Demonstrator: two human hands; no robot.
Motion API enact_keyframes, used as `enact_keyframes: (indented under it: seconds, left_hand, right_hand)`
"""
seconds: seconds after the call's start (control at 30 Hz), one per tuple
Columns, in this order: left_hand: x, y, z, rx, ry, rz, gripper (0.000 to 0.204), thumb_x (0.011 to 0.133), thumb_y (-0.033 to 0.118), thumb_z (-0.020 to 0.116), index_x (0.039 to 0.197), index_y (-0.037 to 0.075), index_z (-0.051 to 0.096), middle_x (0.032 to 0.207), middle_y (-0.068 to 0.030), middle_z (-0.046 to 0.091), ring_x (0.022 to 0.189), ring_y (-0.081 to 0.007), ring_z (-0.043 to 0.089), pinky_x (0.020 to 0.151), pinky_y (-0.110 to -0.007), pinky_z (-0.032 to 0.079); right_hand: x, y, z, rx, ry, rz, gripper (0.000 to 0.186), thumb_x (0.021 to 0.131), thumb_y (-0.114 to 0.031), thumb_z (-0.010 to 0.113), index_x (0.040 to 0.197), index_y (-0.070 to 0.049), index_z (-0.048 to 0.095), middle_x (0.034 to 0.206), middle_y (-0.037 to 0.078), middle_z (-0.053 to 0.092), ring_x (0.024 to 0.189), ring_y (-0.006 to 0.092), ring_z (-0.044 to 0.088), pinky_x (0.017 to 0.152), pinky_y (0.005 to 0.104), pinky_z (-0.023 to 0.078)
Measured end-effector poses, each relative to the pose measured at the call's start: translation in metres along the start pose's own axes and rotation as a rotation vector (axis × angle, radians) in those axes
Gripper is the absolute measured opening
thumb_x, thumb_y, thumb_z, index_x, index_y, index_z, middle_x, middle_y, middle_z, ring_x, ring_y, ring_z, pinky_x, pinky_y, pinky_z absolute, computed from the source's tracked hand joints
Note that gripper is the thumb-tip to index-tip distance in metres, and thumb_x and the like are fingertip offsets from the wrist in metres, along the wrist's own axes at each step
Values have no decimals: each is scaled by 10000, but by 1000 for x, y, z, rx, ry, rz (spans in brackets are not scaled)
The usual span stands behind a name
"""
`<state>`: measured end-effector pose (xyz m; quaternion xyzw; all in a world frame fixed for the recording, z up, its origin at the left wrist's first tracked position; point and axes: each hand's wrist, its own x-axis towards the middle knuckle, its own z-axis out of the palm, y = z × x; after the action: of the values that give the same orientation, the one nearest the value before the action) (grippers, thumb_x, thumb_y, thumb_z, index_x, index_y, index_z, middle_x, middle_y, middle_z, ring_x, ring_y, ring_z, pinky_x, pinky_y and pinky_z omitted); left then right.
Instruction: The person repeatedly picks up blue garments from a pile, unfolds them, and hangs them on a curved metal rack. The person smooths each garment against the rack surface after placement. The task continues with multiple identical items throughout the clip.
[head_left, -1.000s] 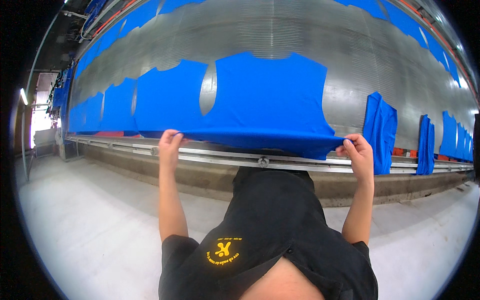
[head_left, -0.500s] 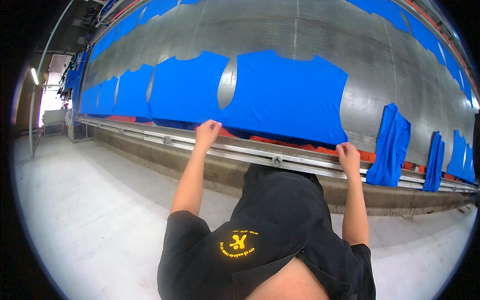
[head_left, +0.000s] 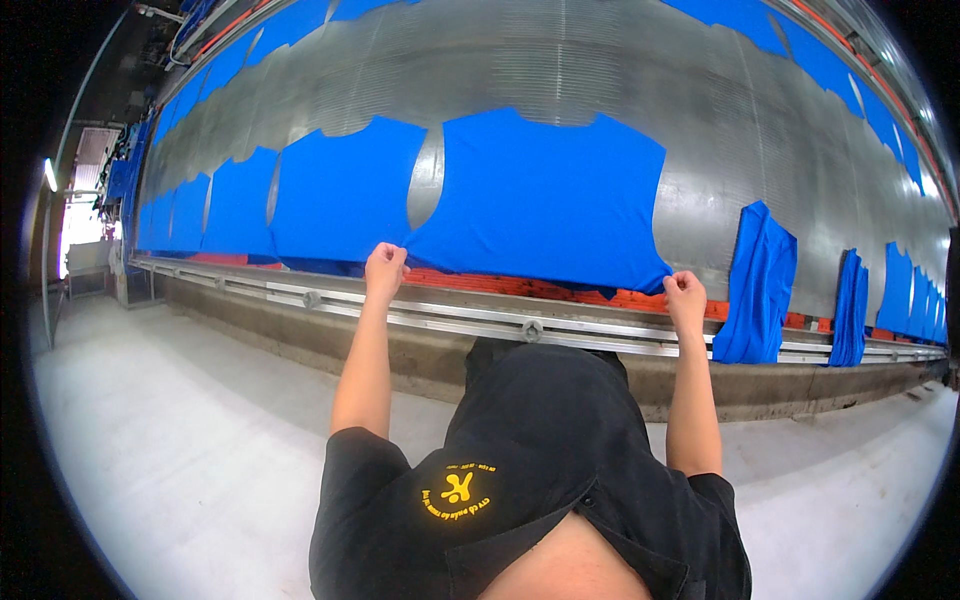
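A blue T-shirt body panel (head_left: 550,200) lies spread on a grey metal table (head_left: 700,210), its armhole curves at the sides and its hem towards me. At the left corner of the hem, the fingers of my left hand (head_left: 386,272) are pinched on the fabric. My right hand (head_left: 686,300) pinches the opposite hem corner. Between the two hands the hem hangs at the table's near edge, with small creases at the right corner. Just left of it lies another blue panel (head_left: 345,200), which meets it near my left hand.
Two bunched blue cloth pieces (head_left: 757,285) (head_left: 848,310) hang over the near edge on the right. More blue panels (head_left: 240,205) line the table's left and far sides. A metal rail (head_left: 450,318) and a red-orange strip (head_left: 480,283) run along the front, above a pale floor (head_left: 200,430).
The whole view has shifted slightly. Both hands keep their pinch on the hem corners. Less of the dark underside shows below the hem beside my left hand.
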<state>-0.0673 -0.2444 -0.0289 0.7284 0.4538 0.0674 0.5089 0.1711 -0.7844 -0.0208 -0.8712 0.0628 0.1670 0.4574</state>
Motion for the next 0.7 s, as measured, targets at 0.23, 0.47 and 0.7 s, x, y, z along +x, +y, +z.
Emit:
enact_keyframes:
  seconds: [0.23, 0.47, 0.7]
  left_hand:
    - [-12, 21, 4, -124, 38, 40, 140, 886, 105, 687, 969, 35, 598, 773, -45, 643, 614, -109, 635, 512, -252, 489]
    - [-9, 7, -9, 24, 41, 40, 190, 884, 111, 700, 1033, 25, 618, 815, -53, 673, 635, -114, 635, 545, -264, 499]
    - [-4, 0, -5, 123, 64, 44, 234, 871, 145, 722, 1053, 12, 656, 838, -83, 717, 648, -132, 653, 588, -294, 525]
  right_hand:
    - [1, 7, -12, 549, -59, 248, 107, 966, -104, 621, 970, -35, 539, 794, 73, 627, 600, 175, 671, 505, 308, 560]
    - [2, 15, -6, 482, -48, 217, 127, 980, -110, 618, 1039, -8, 570, 802, 70, 644, 600, 164, 668, 514, 291, 566]
    - [3, 12, -6, 422, -39, 186, 195, 996, -126, 622, 1124, 21, 611, 845, 83, 680, 600, 138, 661, 505, 271, 552]
